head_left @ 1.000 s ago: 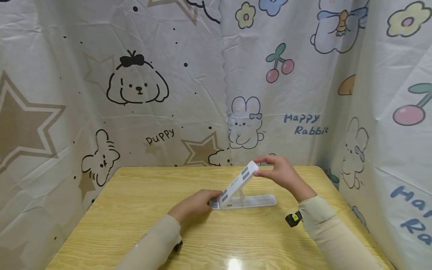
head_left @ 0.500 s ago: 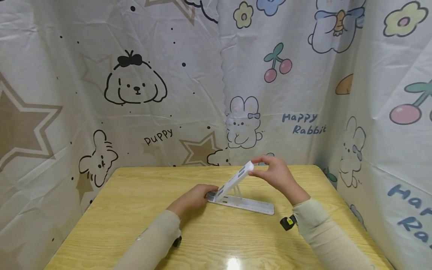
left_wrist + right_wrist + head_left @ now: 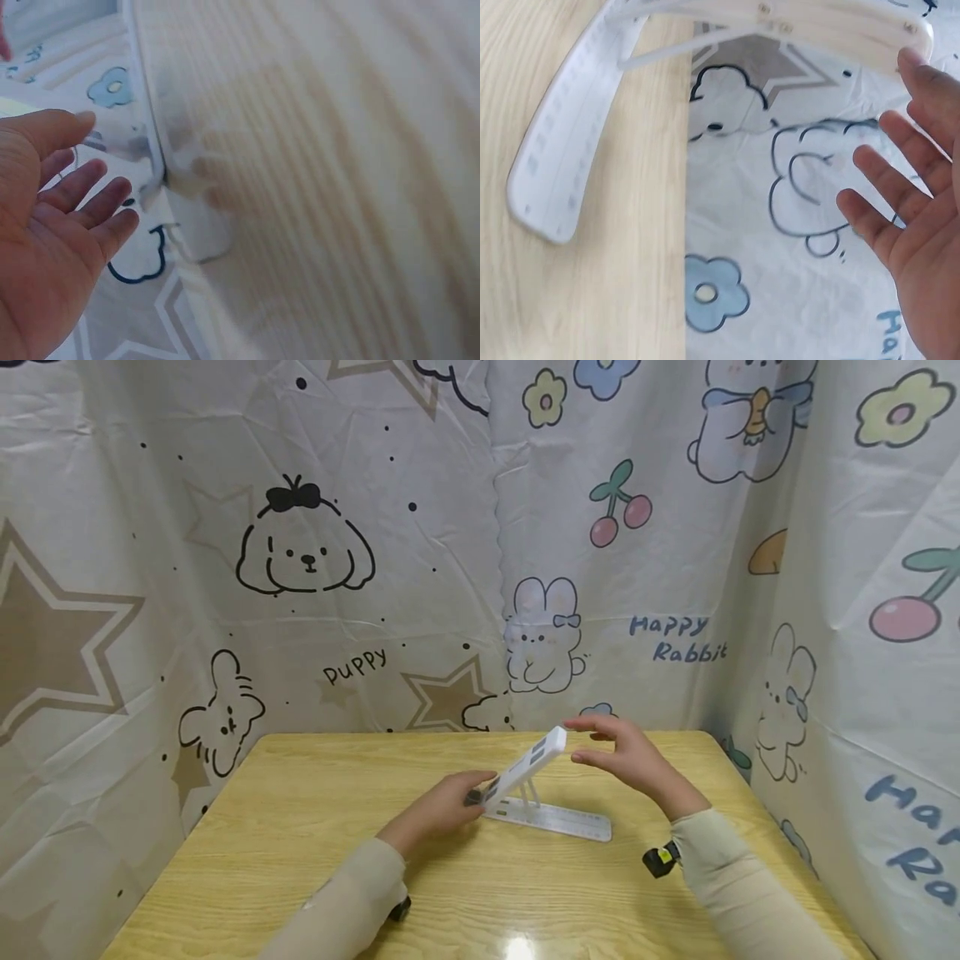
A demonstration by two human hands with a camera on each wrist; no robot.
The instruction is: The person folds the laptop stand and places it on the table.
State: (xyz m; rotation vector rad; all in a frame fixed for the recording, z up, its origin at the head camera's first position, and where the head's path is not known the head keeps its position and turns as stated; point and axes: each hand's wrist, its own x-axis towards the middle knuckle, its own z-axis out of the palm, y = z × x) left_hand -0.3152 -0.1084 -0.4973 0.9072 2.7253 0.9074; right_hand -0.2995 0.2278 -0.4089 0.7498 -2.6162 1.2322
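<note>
A white folding stand (image 3: 521, 771) stands on the table, its upper panel with grey pads raised at a slant by thin prop legs (image 3: 529, 792). Its slotted base (image 3: 555, 820) lies on the tabletop, pointing right. My left hand (image 3: 438, 810) is at the dark hinge end, thumb and fingers on either side of it; in the left wrist view the fingers of this hand (image 3: 60, 217) look relaxed and apart. By the raised end, my right hand (image 3: 626, 756) has thumb and fingers spread, one fingertip right at the panel's top edge. The right wrist view shows its palm (image 3: 937, 232) holding nothing.
The wood-grain table (image 3: 337, 893) spreads around the stand, with its back edge close behind. A patterned curtain (image 3: 420, 610) hangs behind and along both sides. A small black wrist camera (image 3: 660, 860) hangs beneath the right sleeve.
My right hand has let go of the raised end and its fingers have spread. The base's right end has swung toward the front, and the panel sits slightly lower.
</note>
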